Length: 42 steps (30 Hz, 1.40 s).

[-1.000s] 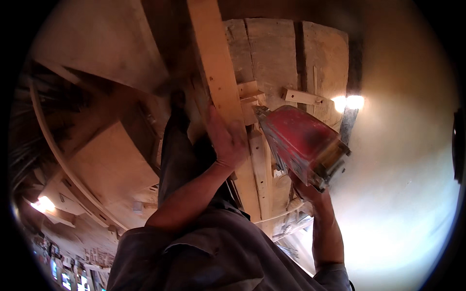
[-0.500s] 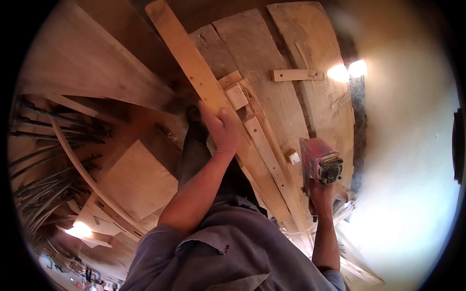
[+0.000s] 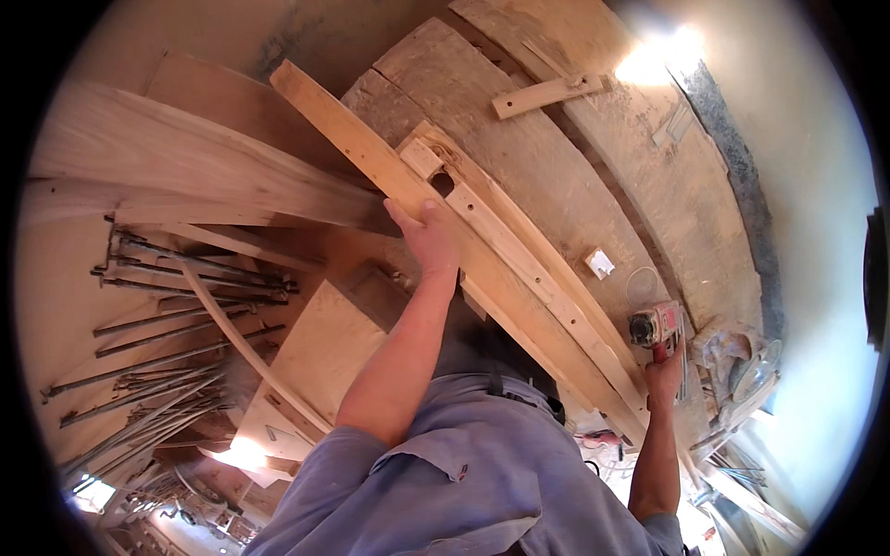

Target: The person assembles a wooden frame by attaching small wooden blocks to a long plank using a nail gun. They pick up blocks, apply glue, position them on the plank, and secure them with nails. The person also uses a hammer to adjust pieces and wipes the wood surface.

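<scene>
Touching a long, flat, light-brown wooden beam [image 3: 371, 153], the left hand [image 3: 432, 243] lies over it; I cannot tell if its fingers squeeze. The right hand [image 3: 664, 379] has its fingers wrapped around a red-and-black power tool [image 3: 654, 325]. The beam pokes out past the left fingers.

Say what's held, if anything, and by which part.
Right hand: red-and-black power tool, by its near end. Left hand: long pale wooden board, by its edge.
</scene>
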### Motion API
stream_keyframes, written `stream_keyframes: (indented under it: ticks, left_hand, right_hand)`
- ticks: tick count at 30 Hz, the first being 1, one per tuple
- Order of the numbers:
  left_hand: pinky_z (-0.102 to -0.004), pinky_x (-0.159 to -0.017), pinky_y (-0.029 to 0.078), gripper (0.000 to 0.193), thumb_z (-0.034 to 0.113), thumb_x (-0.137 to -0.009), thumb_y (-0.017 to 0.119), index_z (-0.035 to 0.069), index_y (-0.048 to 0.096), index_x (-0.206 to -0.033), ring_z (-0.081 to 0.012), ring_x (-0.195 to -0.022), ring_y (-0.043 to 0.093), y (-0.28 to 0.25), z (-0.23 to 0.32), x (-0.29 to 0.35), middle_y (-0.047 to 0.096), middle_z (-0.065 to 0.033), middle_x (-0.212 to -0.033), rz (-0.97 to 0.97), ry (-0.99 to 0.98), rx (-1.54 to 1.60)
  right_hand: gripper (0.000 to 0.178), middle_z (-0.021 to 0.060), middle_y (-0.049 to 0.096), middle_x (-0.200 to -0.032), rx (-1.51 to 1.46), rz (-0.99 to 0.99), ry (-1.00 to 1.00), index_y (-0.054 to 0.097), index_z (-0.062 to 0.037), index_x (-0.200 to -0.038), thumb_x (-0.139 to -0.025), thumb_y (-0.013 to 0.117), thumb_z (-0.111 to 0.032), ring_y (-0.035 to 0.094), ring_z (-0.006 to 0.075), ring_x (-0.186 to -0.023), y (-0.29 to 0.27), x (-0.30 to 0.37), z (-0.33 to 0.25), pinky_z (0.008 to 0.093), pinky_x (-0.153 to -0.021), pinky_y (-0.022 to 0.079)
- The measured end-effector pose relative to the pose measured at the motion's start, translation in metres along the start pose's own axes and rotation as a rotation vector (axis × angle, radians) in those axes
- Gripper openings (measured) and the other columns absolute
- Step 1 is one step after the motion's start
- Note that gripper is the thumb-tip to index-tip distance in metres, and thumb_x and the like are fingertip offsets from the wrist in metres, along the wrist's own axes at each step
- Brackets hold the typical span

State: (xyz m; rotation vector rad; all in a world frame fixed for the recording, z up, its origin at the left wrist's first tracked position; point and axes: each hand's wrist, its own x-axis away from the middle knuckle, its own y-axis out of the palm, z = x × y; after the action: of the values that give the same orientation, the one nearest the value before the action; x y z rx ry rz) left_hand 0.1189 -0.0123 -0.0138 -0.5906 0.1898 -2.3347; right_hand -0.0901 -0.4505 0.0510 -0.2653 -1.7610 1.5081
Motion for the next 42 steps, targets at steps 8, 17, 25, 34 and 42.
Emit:
stream_keyframes:
  ticks: [8,17,25,34,42]
  left_hand:
    - [-0.0360,-0.121,0.025,0.090,0.016,-0.096,0.061,-0.004,0.000,-0.160,-0.0307,-0.149,0.029,-0.002,0.003,0.012,0.019,-0.0230,-0.165,-0.055,0.070,-0.104]
    - [-0.0344,-0.117,0.033,0.089,0.002,-0.091,0.059,-0.005,0.003,-0.159,-0.0288,-0.140,0.042,-0.015,0.008,-0.026,0.033,-0.0192,-0.158,-0.058,0.057,0.215]
    - [-0.0324,-0.110,0.040,0.061,-0.006,-0.097,0.053,-0.010,0.029,-0.153,-0.0244,-0.133,0.052,-0.046,0.027,-0.111,0.050,-0.0165,-0.149,-0.276,-0.067,0.372]
    - [-0.0297,-0.104,0.042,0.059,-0.016,-0.090,0.048,-0.007,0.037,-0.148,-0.0207,-0.125,0.055,-0.026,0.020,-0.031,0.056,-0.0141,-0.139,-0.084,0.047,0.313]
    - [-0.0367,-0.101,0.045,0.045,-0.014,-0.086,0.046,-0.006,0.046,-0.130,-0.0255,-0.116,0.058,-0.036,0.042,-0.016,0.057,-0.0163,-0.131,-0.230,-0.227,0.502]
  right_hand:
    - [0.082,0.0281,0.064,-0.117,-0.183,0.105,-0.079,0.037,-0.0063,-0.152,-0.075,0.062,0.002,0.059,0.0465,-0.111,0.001,0.022,0.017,0.0534,-0.096,0.045]
    - [0.060,0.0240,0.058,-0.123,-0.217,0.296,-0.630,0.055,0.0017,-0.132,-0.073,0.066,0.003,0.051,0.0426,-0.121,0.000,0.094,-0.052,0.0472,-0.105,0.041]
    - [0.039,0.0207,0.058,-0.106,-0.344,-0.021,-0.592,0.059,-0.0012,-0.109,-0.073,0.073,-0.002,0.056,0.0416,-0.103,0.035,0.165,-0.086,0.0500,-0.090,0.046]
    - [0.025,0.0152,0.057,-0.088,-0.181,0.156,-0.536,0.058,-0.0056,-0.088,-0.069,0.070,0.004,0.057,0.0399,-0.088,0.082,0.151,-0.088,0.0488,-0.076,0.046]
    - [0.026,0.0163,0.056,-0.087,-0.148,0.176,-0.505,0.055,-0.0059,-0.087,-0.065,0.059,0.008,0.056,0.0411,-0.086,0.069,0.147,-0.102,0.0514,-0.071,0.045]
